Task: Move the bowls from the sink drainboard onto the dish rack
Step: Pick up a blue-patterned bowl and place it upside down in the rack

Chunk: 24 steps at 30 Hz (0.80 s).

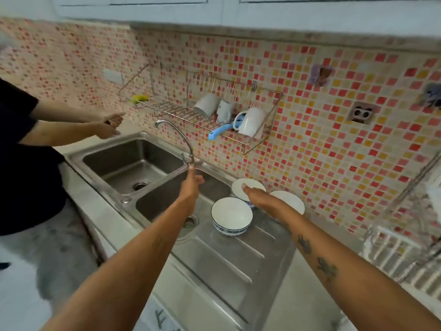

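Three round bowls sit on the ribbed steel drainboard (229, 256) to the right of a double steel sink (128, 163). Each is glazed white inside with a thin dark rim; the near bowl (231, 216) shows a blue pattern on a white band round its outer wall. All three stand upright, mouths up, so they have no long axis to speak of. The far bowl (247, 191) stands close to the tiled wall, the right bowl (290, 201) just beside it and partly hidden behind the right forearm. The drainboard's raised ribs run diagonally, away from the basin.

The right hand (254, 193) lies over the far bowl, fingers stretched out flat and open above its rim, gripping nothing that shows. The left hand (192, 185) is up by the base of the curved chrome tap (176, 134); its fingers are curled loosely, and whether they close on anything I cannot tell.

The rack (202, 108) is thin steel wire, fixed to the mosaic wall of small red, orange and cream tiles. It holds three white mugs (251, 121) lying tilted and a light-blue handle (218, 133) sticking out at its front edge.

At the left a second person in a black top holds both hands over the desk (133, 126).
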### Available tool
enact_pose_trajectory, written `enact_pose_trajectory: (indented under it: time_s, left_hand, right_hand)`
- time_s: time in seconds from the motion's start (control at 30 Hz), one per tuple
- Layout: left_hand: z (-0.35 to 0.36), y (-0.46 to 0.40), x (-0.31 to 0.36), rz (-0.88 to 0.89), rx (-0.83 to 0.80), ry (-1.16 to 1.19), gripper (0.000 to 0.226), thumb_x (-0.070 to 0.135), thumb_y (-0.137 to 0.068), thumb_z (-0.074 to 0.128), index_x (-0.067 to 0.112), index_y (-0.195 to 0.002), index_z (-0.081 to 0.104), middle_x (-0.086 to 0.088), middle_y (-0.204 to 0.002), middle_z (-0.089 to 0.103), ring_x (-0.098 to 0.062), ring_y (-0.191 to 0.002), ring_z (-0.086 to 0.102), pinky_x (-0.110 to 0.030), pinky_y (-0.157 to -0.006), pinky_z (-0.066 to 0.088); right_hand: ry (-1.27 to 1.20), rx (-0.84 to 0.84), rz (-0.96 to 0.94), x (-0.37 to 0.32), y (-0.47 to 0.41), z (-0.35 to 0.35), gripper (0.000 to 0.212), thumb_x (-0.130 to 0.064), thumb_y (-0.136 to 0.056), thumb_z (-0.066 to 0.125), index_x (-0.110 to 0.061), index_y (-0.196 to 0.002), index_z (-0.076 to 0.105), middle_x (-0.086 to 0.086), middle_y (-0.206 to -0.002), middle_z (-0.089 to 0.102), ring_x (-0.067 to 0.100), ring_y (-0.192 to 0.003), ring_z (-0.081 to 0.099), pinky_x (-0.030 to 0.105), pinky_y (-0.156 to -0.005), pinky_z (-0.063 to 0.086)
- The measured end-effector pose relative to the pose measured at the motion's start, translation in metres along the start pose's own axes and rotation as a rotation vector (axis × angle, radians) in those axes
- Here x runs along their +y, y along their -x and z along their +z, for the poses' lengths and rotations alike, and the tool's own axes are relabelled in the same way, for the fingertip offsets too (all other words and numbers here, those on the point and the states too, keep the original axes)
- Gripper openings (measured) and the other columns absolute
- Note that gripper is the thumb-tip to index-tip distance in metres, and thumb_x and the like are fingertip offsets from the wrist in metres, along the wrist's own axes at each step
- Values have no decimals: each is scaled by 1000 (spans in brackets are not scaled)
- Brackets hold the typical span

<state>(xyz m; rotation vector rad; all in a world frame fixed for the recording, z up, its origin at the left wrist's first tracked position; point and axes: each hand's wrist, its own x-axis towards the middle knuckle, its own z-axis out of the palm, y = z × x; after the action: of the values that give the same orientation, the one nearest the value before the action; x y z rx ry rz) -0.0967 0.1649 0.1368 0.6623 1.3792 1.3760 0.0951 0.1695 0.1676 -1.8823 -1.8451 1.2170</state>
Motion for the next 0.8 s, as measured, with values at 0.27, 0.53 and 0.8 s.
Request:
enact_pose_trajectory:
  time_s: [0.27, 0.53, 0.8]
  left_hand:
    - [5, -42, -65, -292, -33, -42, 86, 65, -96, 10, 1, -136, 50, -14, -148, 45, -32, -144, 31, -41, -116, 23]
    - [18, -79, -111, -335, -23, -20, 78, 63, -98, 14, 6, -143, 44, -10, -146, 47, -23, -138, 39, -39, -112, 28]
    - [31, -90, -128, -333, -113, -32, 67, 61, -99, 10, 14, -116, 55, -4, -101, 64, -14, -80, 59, -27, -65, 44]
  right_hand:
    - [-427, 54, 90, 59, -60, 25, 62, -50, -100, 28, -16, -151, 24, -3, -152, 31, 16, -138, 32, 35, -111, 28]
    - [-715, 15, 170, 99, -96, 55, 58, -54, -99, 17, -26, -148, 31, 0, -157, 32, 19, -145, 28, 44, -120, 21]
    - [-878, 26, 217, 106, -124, 65, 57, -58, -97, 25, -26, -135, 50, 2, -144, 51, 22, -133, 45, 42, -117, 29]
